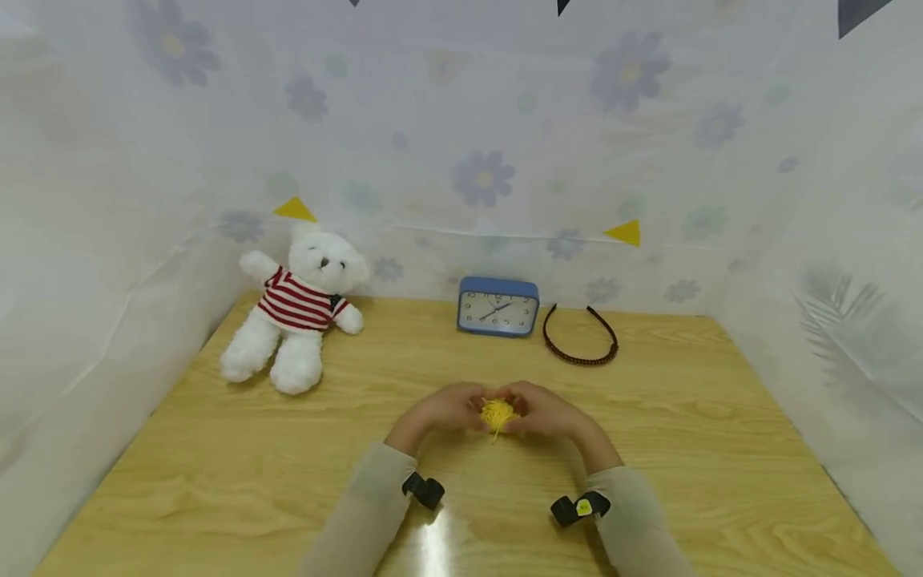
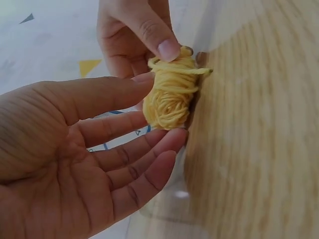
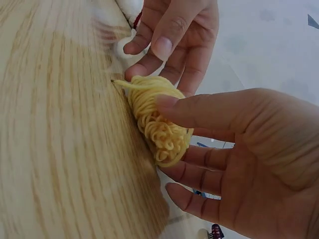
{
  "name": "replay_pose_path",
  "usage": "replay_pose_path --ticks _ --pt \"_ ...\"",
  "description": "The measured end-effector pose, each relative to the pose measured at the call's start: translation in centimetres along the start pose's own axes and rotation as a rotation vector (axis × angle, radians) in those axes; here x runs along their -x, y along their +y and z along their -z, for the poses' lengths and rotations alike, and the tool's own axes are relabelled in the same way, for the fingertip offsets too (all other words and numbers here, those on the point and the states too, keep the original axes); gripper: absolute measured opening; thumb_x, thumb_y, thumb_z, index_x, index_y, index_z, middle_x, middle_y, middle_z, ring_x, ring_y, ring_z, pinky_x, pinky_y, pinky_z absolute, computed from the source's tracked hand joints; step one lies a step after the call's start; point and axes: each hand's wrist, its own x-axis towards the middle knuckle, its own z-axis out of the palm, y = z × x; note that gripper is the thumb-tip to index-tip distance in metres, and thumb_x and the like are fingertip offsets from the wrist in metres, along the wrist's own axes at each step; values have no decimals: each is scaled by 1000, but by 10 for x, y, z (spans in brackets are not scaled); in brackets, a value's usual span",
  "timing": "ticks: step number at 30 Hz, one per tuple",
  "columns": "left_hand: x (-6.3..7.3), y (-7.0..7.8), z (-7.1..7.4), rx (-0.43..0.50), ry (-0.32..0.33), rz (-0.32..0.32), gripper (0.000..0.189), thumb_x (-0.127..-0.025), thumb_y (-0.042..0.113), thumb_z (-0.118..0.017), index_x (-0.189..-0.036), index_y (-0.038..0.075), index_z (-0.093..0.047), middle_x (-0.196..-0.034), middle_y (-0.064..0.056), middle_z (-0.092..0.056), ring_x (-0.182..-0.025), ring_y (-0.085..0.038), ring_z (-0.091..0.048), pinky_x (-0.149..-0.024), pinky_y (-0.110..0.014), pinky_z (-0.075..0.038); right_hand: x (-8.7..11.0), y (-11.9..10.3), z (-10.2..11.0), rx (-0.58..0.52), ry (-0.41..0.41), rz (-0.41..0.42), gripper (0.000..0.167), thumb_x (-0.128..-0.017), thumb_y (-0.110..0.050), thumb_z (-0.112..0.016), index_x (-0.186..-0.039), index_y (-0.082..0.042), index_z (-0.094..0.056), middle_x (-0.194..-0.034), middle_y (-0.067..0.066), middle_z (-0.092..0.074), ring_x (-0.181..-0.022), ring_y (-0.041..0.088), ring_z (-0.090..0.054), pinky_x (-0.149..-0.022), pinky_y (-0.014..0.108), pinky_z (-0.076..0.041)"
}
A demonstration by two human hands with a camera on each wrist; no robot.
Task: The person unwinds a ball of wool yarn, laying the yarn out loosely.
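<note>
A small bundle of wound yellow yarn (image 1: 498, 414) is between the two hands, close over the tabletop. My right hand (image 1: 544, 410) pinches it, its thumb (image 3: 169, 102) pressed on the strands and the fingers behind. My left hand (image 1: 453, 407) is at the other end, fingers loosely spread. Its thumb (image 3: 163, 48) stands off the yarn in the right wrist view, while its fingertips (image 2: 174, 137) are right at the bundle's edge in the left wrist view. One loose yarn end sticks out toward the wooden table (image 1: 288, 481).
Beyond the hands stands a blue alarm clock (image 1: 497, 308), with a dark beaded headband (image 1: 582, 361) lying to its right. A white teddy bear (image 1: 297, 308) in a red-striped shirt sits at the back left. Flower-printed sheeting (image 1: 483, 120) encloses the table's back and sides.
</note>
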Motion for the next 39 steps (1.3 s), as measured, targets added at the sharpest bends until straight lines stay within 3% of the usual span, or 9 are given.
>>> replay_pose_path --ticks 9,13,17,20,23,31,39 --pt "-4 -9 -5 -14 66 -60 43 -80 6 -74 -121 2 -59 -104 -11 -61 -92 -22 -57 -78 -32 -49 -3 -1 -3 -1 46 18 38 -86 -17 -71 -119 -3 -58 -113 11 -58 -91 18 -54 -77 31 -49" --pt "-5 -12 -6 115 137 -81 38 -83 7 -71 -120 7 -59 -107 -8 -59 -96 -22 -57 -81 -34 -48 0 -8 -2 -28 155 23 35 -86 -17 -71 -116 -5 -60 -108 8 -59 -88 18 -55 -74 29 -49" --pt "-4 -10 -1 357 187 -125 39 -87 8 -67 -124 9 -56 -115 -11 -55 -100 -24 -60 -83 -38 -51 1 -22 3 -65 304 59 34 -86 -15 -70 -117 -5 -61 -107 9 -59 -87 21 -56 -76 33 -50" --pt "0 -2 7 505 193 -170 41 -89 8 -66 -127 7 -52 -122 -13 -51 -98 -22 -61 -84 -41 -52 3 -35 8 -97 400 83 35 -86 -12 -70 -119 -5 -60 -111 11 -59 -89 22 -57 -78 37 -51" --pt "7 9 15 593 191 -217 43 -90 8 -65 -130 4 -49 -127 -14 -49 -97 -19 -61 -87 -43 -51 5 -49 12 -141 471 123 36 -86 -7 -68 -121 -5 -60 -114 11 -58 -89 20 -55 -79 36 -51" --pt "21 38 32 644 178 -348 44 -91 8 -63 -131 4 -46 -130 -13 -47 -102 -20 -58 -86 -36 -51 8 -80 24 -182 624 414 28 -83 13 -63 -109 4 -64 -113 17 -57 -92 10 -52 -75 22 -47" --pt "38 60 33 642 153 -416 46 -91 5 -62 -133 3 -43 -126 -15 -47 -98 -19 -58 -78 -26 -52 16 -101 29 -234 668 498 21 -86 14 -58 -99 3 -69 -112 10 -60 -103 11 -54 -78 21 -48"
